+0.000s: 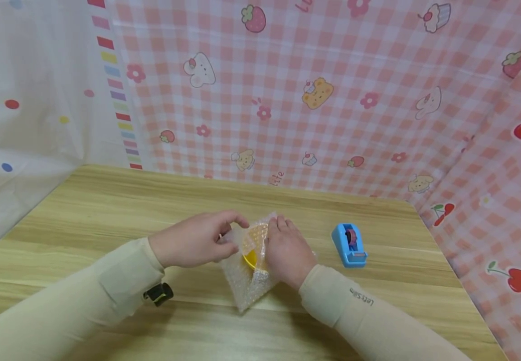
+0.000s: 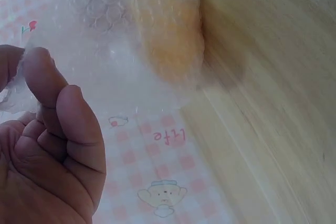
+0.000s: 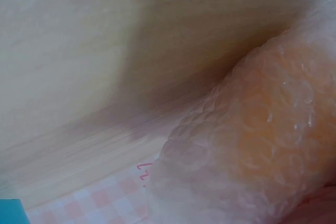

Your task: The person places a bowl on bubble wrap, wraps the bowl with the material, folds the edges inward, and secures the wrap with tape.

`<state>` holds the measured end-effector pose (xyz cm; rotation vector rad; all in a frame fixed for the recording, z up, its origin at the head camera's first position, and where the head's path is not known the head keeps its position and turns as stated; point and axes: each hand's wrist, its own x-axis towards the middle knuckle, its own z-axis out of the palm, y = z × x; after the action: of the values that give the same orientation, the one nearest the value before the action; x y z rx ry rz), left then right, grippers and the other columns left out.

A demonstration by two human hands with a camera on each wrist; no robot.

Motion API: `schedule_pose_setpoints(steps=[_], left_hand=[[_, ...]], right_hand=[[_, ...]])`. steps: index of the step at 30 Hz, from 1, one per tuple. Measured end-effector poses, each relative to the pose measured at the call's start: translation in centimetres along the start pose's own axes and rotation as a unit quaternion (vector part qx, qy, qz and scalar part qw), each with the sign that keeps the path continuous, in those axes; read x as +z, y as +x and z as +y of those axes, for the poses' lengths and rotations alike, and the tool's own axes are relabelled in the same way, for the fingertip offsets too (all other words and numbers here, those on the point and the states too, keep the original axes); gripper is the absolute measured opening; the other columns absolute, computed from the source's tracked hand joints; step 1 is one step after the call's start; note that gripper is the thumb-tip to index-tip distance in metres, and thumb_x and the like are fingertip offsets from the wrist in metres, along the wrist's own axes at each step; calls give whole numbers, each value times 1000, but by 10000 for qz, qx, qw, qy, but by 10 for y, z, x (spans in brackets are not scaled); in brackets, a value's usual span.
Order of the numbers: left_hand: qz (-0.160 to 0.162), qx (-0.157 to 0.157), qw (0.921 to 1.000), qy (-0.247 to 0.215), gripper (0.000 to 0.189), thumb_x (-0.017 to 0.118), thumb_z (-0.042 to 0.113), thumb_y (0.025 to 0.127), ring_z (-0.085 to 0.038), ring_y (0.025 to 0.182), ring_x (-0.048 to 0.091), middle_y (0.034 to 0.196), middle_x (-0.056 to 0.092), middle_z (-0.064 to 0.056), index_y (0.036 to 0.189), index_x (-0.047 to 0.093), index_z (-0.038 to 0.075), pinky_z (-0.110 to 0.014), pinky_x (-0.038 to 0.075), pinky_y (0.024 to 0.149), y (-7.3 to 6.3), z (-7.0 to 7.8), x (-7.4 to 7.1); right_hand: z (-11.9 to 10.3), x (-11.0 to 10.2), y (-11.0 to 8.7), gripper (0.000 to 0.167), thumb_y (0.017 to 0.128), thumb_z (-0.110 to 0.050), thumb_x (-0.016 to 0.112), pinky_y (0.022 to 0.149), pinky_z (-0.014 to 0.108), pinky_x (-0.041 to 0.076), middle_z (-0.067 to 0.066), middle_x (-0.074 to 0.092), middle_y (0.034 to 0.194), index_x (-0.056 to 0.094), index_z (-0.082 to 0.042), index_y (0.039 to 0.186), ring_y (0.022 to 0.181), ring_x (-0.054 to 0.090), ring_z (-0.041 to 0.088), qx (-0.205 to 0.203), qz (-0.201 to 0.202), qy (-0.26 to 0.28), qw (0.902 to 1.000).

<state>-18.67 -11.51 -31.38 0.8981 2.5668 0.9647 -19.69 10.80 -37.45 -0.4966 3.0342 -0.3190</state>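
A yellow thing with a curved rim [image 1: 250, 259] lies inside a sheet of clear bubble wrap [image 1: 241, 289] on the table. Its kind is hidden by the wrap; in the left wrist view it shows as an orange-yellow blur [image 2: 170, 35]. On the left side, my left hand [image 1: 197, 238] pinches a lifted edge of the bubble wrap between thumb and curled fingers. My right hand [image 1: 289, 249] rests over the right part of the bundle, its fingers fairly straight and pressing the folded wrap. The right wrist view shows bubble wrap [image 3: 252, 129] bulging over the yellow thing.
A blue tape dispenser [image 1: 349, 245] with a small roll stands to the right of my right hand. The wooden table [image 1: 107, 210] meets a pink checked curtain [image 1: 287, 130] at the back and right. A white dotted sheet [image 1: 30, 135] hangs on the left.
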Motion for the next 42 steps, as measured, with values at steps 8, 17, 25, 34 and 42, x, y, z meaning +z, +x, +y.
schedule_pose_setpoints(steps=[8, 17, 25, 34, 42], left_hand=[[143, 89, 9998, -95, 38, 65, 12, 100, -7, 57, 48, 71, 56, 4, 138, 60, 7, -24, 45, 54, 4, 1, 4], [292, 61, 9994, -186, 35, 66, 13, 101, -9, 61, 51, 75, 59, 2, 135, 61, 8, -26, 49, 56, 8, 3, 7], [440, 26, 9988, -206, 34, 68, 14, 100, -11, 67, 55, 82, 64, 1, 132, 63, 9, -29, 53, 60, 12, 5, 9], [612, 84, 9978, -252, 30, 66, 16, 101, -11, 62, 52, 78, 62, 2, 130, 64, 10, -27, 48, 57, 18, 6, 12], [675, 131, 9972, -282, 30, 66, 18, 102, -10, 64, 56, 83, 67, 3, 131, 65, 9, -29, 51, 58, 22, 8, 15]], right_hand=[[0, 0, 0, 58, 112, -22, 44, 130, 52, 27, 33, 36, 164, 35, 14, 157, 156, 34, 43, -115, 59, -103, 9999], [0, 0, 0, 57, 112, -20, 45, 129, 52, 28, 33, 37, 163, 36, 14, 156, 155, 35, 44, -137, 92, -154, 9997], [1, 0, 1, 59, 112, -23, 46, 129, 52, 27, 31, 36, 165, 35, 13, 157, 157, 33, 42, -61, -48, -149, 9999], [1, 1, 2, 57, 112, -21, 45, 129, 52, 28, 33, 37, 163, 35, 14, 156, 156, 35, 44, -167, 30, -194, 9997], [1, 2, 1, 56, 111, -19, 47, 128, 52, 30, 36, 42, 158, 39, 17, 153, 153, 39, 45, -366, 260, -309, 9985]])
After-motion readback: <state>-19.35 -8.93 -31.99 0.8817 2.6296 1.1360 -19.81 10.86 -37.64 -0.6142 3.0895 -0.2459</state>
